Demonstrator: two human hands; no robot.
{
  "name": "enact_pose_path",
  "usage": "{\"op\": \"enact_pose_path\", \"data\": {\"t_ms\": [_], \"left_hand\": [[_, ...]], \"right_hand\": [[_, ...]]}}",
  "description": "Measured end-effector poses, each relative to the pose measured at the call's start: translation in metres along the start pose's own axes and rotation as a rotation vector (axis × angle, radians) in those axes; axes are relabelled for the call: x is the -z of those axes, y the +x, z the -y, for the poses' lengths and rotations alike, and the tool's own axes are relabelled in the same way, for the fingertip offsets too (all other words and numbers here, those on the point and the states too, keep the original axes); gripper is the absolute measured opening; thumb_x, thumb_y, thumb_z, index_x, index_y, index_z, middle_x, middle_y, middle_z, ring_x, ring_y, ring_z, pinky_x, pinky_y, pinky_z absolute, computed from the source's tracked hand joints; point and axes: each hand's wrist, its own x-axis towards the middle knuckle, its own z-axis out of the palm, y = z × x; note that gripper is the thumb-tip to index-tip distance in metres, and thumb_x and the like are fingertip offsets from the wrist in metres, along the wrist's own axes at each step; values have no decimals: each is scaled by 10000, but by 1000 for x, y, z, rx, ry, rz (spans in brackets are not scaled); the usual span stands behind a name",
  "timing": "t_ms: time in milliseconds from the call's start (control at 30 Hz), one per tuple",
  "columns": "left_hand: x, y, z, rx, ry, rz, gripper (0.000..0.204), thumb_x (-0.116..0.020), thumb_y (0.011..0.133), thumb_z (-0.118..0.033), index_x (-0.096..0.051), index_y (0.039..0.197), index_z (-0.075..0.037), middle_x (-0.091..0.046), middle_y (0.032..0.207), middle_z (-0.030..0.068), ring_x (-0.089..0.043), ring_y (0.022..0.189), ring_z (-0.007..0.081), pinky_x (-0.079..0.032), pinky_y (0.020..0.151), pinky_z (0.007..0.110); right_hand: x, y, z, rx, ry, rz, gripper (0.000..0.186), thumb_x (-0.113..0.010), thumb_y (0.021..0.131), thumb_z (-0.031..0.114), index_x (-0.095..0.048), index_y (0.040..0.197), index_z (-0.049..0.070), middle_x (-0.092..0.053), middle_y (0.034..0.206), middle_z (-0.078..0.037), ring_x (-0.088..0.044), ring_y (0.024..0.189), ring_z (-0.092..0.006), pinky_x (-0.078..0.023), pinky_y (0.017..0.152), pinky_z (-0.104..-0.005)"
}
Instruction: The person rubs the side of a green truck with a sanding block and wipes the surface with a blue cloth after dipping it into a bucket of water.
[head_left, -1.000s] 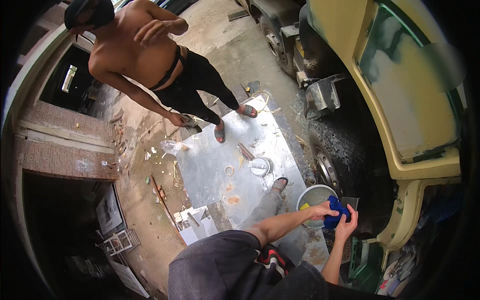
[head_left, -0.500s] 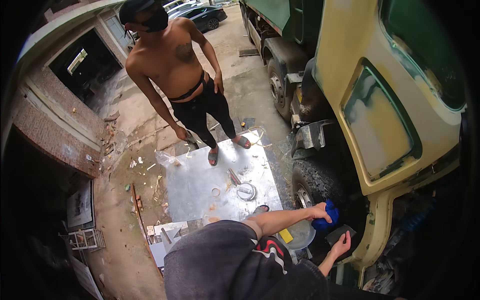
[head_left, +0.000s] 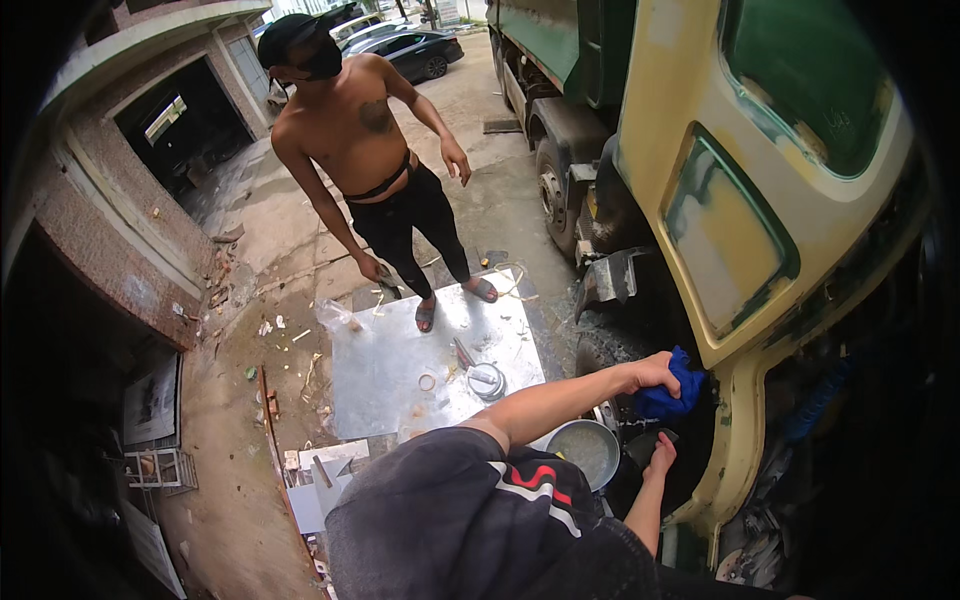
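My left hand (head_left: 655,374) is closed round a bunched blue cloth (head_left: 672,392), held in front of the dark wheel well. Lower down, my right hand (head_left: 660,456) grips a dark grey flat piece (head_left: 640,446), like sandpaper; its kind is hard to make out against the shadow. Beneath my left forearm stands a round metal basin (head_left: 584,452) of cloudy water. Both hands are beside the cream and green truck cab (head_left: 740,345), whose panel shows sanded, patchy paint.
A co-worker (head_left: 360,140) stands on a shiny metal sheet (head_left: 385,385), a dark tool in one hand. A round tin (head_left: 486,380) sits on that sheet. Scraps and a long rusty bar (head_left: 270,430) lie to the left. A second truck wheel (head_left: 552,190) is farther back.
My left hand has moved right and up with the blue cloth, uncovering more of the basin. My right hand has shifted slightly up and left. The co-worker's free hand has swung outward.
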Motion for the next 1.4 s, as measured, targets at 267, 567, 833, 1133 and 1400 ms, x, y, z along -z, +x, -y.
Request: {"op": "enact_pose_path", "data": {"t_ms": [267,567,833,1133,1400], "left_hand": [[-22,-14,-37,-149,134,92,514,-748,559,15,-723,1070,-32,-719,956,52,-672,866,161,-558,810,324],[26,11,2,-437,667,-118,949,-810,563,-153,-469,1444,-71,-627,1205,155,-624,1091,279,-488,992,339],[58,31,-4,-68,495,364,957,-888,549,-115,-503,1422,-31,-679,1159,109,-641,1056,202,-511,958,335],[53,44,-21,-30,517,113,497,-822,597,3,-705,1079,-34,-730,946,47,-691,862,150,-563,823,316],[-4,44,-224,-653,566,166,478,-788,592,11,-685,1056,-45,-707,944,35,-669,886,138,-539,875,306]], "right_hand": [[-73,-13,82,17,514,314,412,-501,1058,306,-521,1375,43,-625,1297,-83,-638,1161,-233,-532,991,-393],[-148,-64,144,290,469,141,341,-588,1004,235,-608,1285,43,-652,1209,-28,-640,1073,-142,-518,939,-329],[-133,-58,159,694,-413,-131,136,-689,809,60,-675,943,36,-622,891,-52,-607,837,-191,-473,730,-311],[-115,-93,203,648,-662,-269,156,-723,793,53,-717,949,61,-602,889,-150,-631,861,-375,-501,744,-448],[-8,-152,123,415,-781,-369,338,-665,805,-21,-681,1099,145,-652,1009,-150,-640,986,-403,-522,843,-490]]}}
